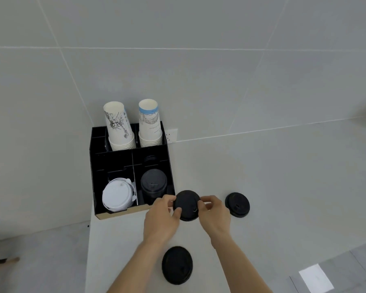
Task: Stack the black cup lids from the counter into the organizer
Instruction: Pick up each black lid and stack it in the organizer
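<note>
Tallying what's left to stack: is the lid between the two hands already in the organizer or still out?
Out. The held lid sits between left hand and right hand, over the counter beside the organizer.

I see an organizer (169,166) at the back left of the worktop (283,187), against the wall. Its two rear compartments each hold a stack of cups (119,127), side by side. The front left compartment holds a stack of lids (116,195), the front right another stack of lids (153,183). Just right of the organizer's front corner, my left hand (161,220) and right hand (215,216) grip one lid (186,205) between them. A second lid (237,205) lies to its right, a third lid (177,264) nearer me, between my forearms.
</note>
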Demonstrator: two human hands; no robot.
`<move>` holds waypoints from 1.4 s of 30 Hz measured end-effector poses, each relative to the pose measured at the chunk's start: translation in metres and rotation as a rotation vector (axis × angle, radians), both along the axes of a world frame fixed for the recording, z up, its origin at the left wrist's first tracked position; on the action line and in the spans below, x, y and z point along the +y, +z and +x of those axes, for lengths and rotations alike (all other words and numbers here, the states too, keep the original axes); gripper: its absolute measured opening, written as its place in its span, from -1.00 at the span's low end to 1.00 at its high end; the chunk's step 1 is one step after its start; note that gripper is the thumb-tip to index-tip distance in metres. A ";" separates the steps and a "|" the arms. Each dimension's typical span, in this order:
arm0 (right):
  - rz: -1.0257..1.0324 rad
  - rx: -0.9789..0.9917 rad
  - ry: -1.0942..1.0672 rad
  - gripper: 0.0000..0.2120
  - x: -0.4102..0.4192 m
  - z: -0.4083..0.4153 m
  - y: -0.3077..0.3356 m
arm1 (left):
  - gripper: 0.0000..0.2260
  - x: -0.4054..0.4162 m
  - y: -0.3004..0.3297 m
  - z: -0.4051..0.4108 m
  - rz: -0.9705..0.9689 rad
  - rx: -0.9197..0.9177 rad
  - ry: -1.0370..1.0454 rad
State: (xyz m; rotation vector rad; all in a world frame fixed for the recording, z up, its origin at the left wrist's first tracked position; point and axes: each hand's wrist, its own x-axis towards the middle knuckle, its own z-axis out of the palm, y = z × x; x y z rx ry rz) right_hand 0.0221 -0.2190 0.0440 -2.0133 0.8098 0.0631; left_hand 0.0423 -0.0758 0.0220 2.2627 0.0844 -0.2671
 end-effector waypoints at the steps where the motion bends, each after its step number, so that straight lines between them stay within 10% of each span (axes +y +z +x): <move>1: -0.017 -0.030 0.022 -0.88 0.005 0.009 0.007 | -0.73 0.005 0.005 0.006 -0.011 -0.025 0.032; 17: -0.146 -0.101 0.419 -0.77 0.064 0.110 0.012 | -0.63 0.067 0.004 0.087 0.079 0.002 0.236; 42: -0.286 -0.065 0.406 -0.66 0.075 0.103 -0.019 | -0.56 0.059 -0.009 0.079 0.346 -0.042 0.161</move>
